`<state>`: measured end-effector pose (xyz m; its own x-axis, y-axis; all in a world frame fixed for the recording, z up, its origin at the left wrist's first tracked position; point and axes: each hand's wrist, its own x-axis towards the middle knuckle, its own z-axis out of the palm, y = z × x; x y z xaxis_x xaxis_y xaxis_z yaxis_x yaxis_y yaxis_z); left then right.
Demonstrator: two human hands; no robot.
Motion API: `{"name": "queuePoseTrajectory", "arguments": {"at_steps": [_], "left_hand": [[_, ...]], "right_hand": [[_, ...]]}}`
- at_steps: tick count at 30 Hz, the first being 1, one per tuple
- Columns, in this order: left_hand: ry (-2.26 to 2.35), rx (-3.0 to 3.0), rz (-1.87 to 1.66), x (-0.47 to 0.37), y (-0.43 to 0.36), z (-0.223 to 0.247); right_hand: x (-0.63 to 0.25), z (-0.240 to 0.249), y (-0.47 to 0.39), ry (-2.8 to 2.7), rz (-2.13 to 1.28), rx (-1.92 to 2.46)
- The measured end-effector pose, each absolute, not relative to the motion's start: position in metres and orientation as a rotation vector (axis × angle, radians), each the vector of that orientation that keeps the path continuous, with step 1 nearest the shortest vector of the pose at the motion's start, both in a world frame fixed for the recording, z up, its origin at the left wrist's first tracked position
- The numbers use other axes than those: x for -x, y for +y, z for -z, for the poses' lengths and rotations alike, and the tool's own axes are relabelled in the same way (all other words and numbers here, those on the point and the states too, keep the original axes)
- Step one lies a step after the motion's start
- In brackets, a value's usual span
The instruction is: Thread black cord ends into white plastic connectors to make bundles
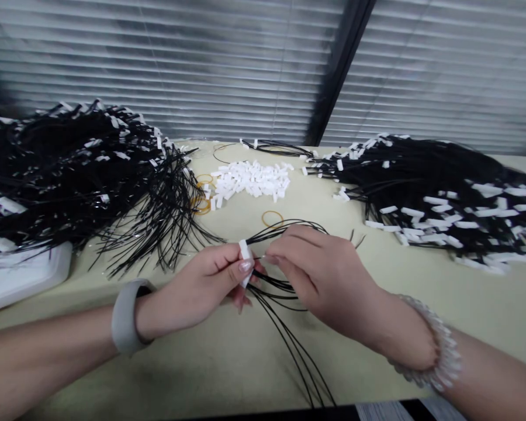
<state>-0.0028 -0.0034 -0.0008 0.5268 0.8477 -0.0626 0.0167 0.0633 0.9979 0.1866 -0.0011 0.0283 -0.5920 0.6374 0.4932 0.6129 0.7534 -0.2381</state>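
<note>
Head camera: the left hand (197, 283) clamps a white connector (244, 250) above the worktop (228, 368) while the right hand (328, 269), pinching a thin wire (257, 258) beside it, blocks part of the trailing black wires (275, 285). Beyond lie a rubber band (263, 218) and, toward the far edge, loose connectors (254, 180); a wire heap (79, 158) crowds each side edge.

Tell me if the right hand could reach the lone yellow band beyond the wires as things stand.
Probably yes: the yellow band lies just beyond the right hand, with nothing on top of it. The black wires run close in front, though, and that hand's fingertips appear to pinch one.
</note>
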Motion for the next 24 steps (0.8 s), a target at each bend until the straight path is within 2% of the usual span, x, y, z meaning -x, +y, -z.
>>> {"name": "queuePoseTrajectory", "arguments": {"at_steps": [9, 17, 19, 24], "left_hand": [[0.832, -1.448, -0.739, 0.002, -0.002, 0.0], [0.945, -1.168, -0.946, -0.003, -0.002, 0.0], [0.971, -1.158, -0.986, -0.003, -0.001, 0.002], [0.984, -1.22, -1.024, 0.0, 0.001, 0.006]], "right_hand": [[-0.177, -0.022, -0.003, -2.425, 0.007, 0.943], [-0.203, -0.053, -0.001, -2.135, 0.253, 0.939], [-0.204, -0.055, -0.002, -2.235, 0.202, 0.962], [-0.194, -0.04, -0.005, -2.682, -0.201, 1.133]]}}
